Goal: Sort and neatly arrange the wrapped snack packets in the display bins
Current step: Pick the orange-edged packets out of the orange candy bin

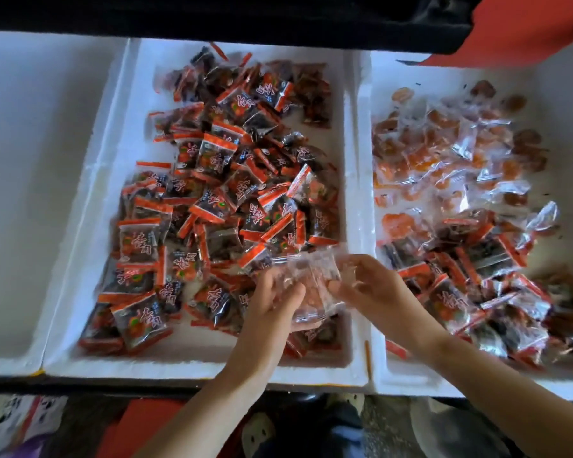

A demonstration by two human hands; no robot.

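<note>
The middle bin [192, 365] held a loose heap of dark red-edged packets [219, 180]. The right bin [411, 385] was mixed: clear orange packets [444, 153] lay toward its far edge and more dark ones [477, 259] toward its near edge. The likeliest slip was a mis-sort. The clear packet [311, 282] being handled hung over the middle bin's near right corner, just beside the wall shared with the right bin. If it dropped there it would land among the dark ones, and its see-through wrap would be easy to overlook. The wrap also looked slick and crinkly, so a light hold could let it slide out. It might have been more than one packet; the blur made that hard to tell.

The left hand [272, 302] cradled the packet from below and from the left, its fingers [295, 289] curled up around the near edge. The right hand [374, 285] met it from the other side, its fingers [341, 285] bent and pinching the right edge. The packet lay between the two hands, touching both, and clear of the heap beneath.
</note>
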